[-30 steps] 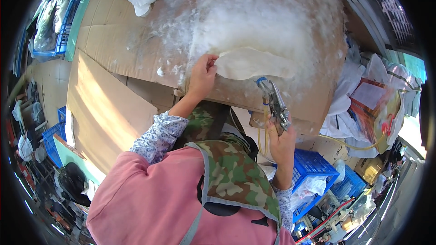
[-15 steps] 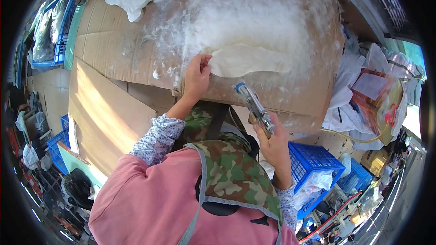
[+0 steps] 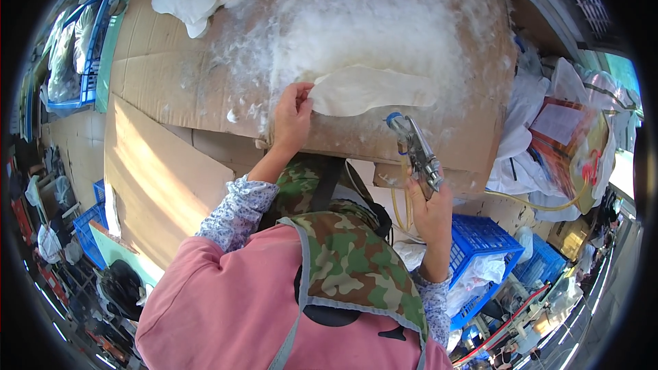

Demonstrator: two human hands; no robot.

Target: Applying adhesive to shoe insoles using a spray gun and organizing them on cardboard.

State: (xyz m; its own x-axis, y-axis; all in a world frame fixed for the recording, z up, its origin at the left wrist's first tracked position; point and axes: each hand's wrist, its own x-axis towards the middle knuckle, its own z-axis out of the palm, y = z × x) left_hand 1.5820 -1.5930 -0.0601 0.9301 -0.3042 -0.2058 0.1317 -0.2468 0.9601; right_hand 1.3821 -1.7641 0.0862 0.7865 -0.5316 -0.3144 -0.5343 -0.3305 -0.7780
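Spray gun (image 3: 423, 158), right hand (image 3: 432, 211) shifted rightward (blue nozzle tip (image 3: 393, 118) too).

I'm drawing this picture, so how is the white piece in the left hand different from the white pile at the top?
The held piece is spread out, while the white pile is crumpled. The held piece has one long shape; the white pile looks bunched and folded. The left hand pinches the held piece, but no hand touches the white pile. Both are whitish.
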